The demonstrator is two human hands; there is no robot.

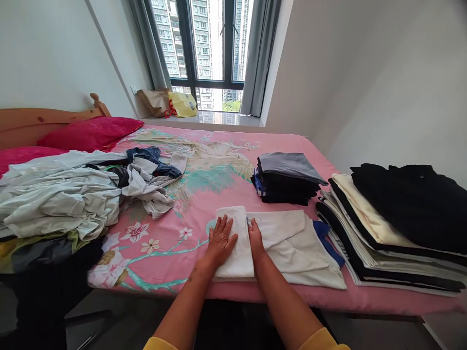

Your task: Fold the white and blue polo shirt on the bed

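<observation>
A white garment lies partly folded on the pink floral bedsheet near the bed's front edge. Its left part is folded into a narrow strip. My left hand lies flat on that strip with fingers spread, open. My right hand rests on the strip's right edge, fingers stretched forward along the fold, holding nothing. A blue piece of cloth shows under the garment's right side.
A heap of unfolded clothes covers the bed's left side, by red pillows. A folded dark stack sits behind the garment. A larger folded stack lies at the right. Bags stand on the window sill.
</observation>
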